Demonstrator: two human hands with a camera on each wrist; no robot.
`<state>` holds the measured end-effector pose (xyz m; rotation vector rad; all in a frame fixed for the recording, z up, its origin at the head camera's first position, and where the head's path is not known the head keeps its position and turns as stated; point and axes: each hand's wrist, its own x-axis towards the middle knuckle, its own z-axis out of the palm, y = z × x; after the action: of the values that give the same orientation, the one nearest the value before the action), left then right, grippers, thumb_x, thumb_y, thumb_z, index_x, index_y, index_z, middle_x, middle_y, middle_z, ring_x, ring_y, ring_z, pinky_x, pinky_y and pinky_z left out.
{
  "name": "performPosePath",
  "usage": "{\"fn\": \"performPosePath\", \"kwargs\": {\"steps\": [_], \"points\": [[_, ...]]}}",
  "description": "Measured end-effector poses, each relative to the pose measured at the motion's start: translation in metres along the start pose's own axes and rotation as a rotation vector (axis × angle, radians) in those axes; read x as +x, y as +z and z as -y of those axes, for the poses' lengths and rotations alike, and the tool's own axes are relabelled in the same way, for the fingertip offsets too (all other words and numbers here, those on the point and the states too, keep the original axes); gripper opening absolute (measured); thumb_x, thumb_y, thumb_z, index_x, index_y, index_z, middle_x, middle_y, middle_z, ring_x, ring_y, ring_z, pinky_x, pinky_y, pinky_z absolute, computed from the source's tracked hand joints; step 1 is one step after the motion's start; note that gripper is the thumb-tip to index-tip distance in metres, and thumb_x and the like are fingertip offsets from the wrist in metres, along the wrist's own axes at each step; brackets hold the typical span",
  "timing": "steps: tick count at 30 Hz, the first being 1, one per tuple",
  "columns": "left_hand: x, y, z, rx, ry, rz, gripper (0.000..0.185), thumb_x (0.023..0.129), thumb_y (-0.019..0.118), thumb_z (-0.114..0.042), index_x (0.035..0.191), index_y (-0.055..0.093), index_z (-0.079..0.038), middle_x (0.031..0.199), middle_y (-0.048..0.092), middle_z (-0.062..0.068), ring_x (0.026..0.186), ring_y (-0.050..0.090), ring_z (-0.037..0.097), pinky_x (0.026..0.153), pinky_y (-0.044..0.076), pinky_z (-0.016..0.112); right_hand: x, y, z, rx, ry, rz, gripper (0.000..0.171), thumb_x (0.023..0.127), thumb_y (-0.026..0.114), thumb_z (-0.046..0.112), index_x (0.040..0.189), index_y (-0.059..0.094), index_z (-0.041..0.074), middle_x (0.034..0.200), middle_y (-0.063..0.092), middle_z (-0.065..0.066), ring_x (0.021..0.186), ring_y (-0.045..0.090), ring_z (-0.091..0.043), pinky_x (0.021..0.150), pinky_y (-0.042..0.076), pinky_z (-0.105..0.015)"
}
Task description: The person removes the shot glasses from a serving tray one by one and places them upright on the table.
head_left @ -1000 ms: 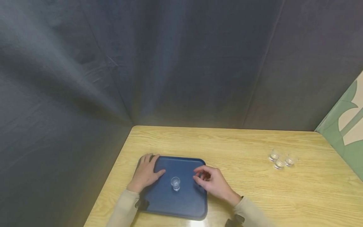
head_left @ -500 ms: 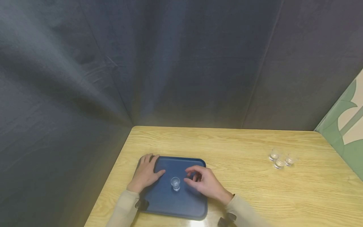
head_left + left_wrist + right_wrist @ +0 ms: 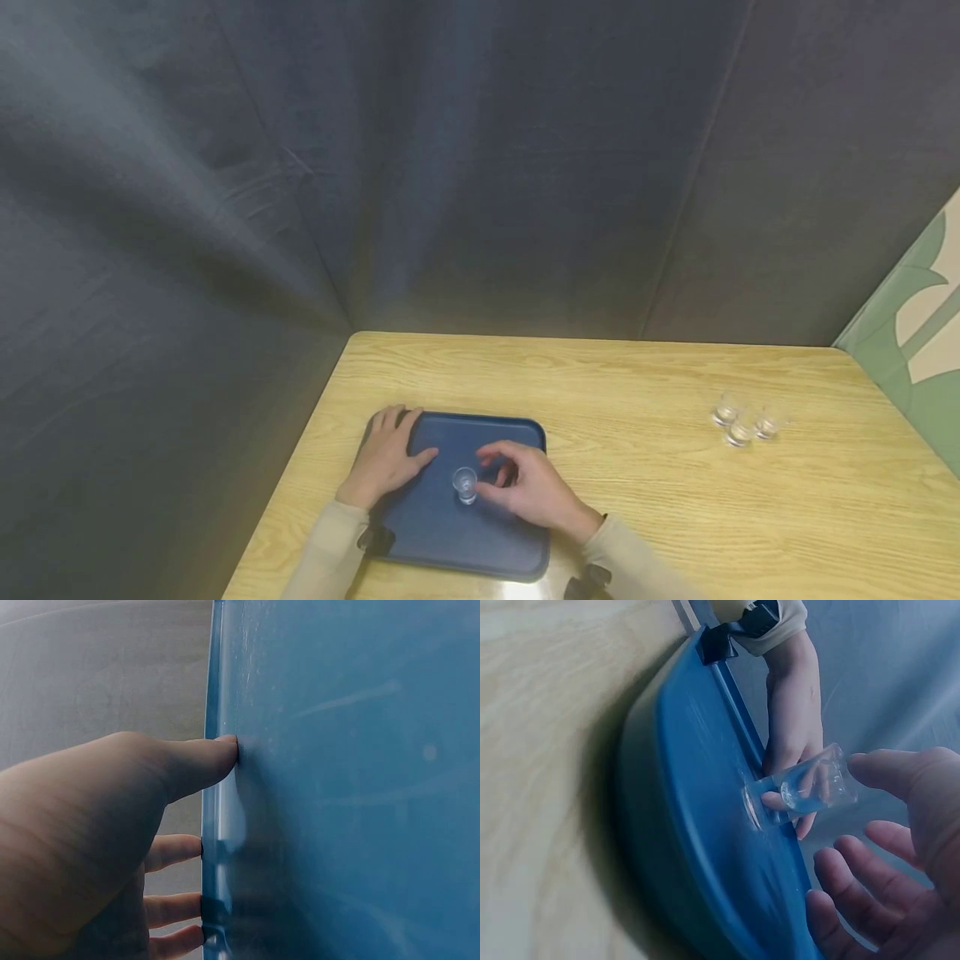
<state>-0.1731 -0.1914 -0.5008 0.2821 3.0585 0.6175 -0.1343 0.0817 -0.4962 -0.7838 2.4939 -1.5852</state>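
A small clear shot glass [image 3: 465,485] stands upright on a blue tray [image 3: 450,537]. My right hand [image 3: 525,487] hovers just right of the glass, thumb and fingers parted and loosely bent. In the right wrist view the thumb tip comes right at the rim of the shot glass [image 3: 810,784], while the other fingers [image 3: 855,885] hang apart from it. My left hand [image 3: 386,462] rests over the tray's left side with its fingers spread. The left wrist view shows the thumb [image 3: 199,761] lying across the tray's rim [image 3: 212,787], other fingertips along its outer edge.
Three more clear shot glasses [image 3: 738,432] stand close together on the right part of the wooden table [image 3: 660,500]. Behind and to the left of the table hangs a dark curtain [image 3: 510,208]. A green and beige patterned panel [image 3: 922,333] borders the right side.
My right hand has moved left over the tray, from its right edge to beside the shot glass. The left hand and all the glasses have stayed in place.
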Motion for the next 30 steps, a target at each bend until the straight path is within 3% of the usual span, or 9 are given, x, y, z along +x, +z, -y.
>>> {"fn": "performPosePath", "kwargs": {"steps": [10,18,30], "points": [[0.0,-0.001,-0.001,0.001,0.002,-0.003,0.076,0.096,0.075,-0.044,0.158,0.049,-0.007,0.163,0.04,0.029,0.153,0.032,0.051,0.123,0.036,0.068,-0.001,0.004,0.001,-0.047,-0.009,0.03,0.042,0.09,0.087,0.026,0.124,0.075,0.006,0.11,0.076,0.0,0.073,0.061,0.001,0.056,0.056,-0.021],[0.0,-0.001,-0.001,-0.001,0.0,-0.007,0.075,0.096,0.076,-0.043,0.157,0.05,-0.006,0.162,0.041,0.029,0.153,0.033,0.051,0.123,0.036,0.068,0.0,0.009,-0.001,-0.033,-0.018,0.019,0.035,0.089,0.088,0.028,0.119,0.077,0.014,0.104,0.076,0.004,0.073,0.062,0.001,0.059,0.056,-0.021],[-0.001,0.0,0.0,-0.003,0.001,-0.006,0.076,0.097,0.075,-0.044,0.158,0.049,-0.007,0.163,0.04,0.029,0.154,0.032,0.05,0.123,0.036,0.068,0.0,0.016,-0.001,-0.071,-0.023,0.01,0.035,0.09,0.088,0.03,0.12,0.077,0.015,0.105,0.076,0.006,0.076,0.064,-0.001,0.062,0.055,-0.019]]}}
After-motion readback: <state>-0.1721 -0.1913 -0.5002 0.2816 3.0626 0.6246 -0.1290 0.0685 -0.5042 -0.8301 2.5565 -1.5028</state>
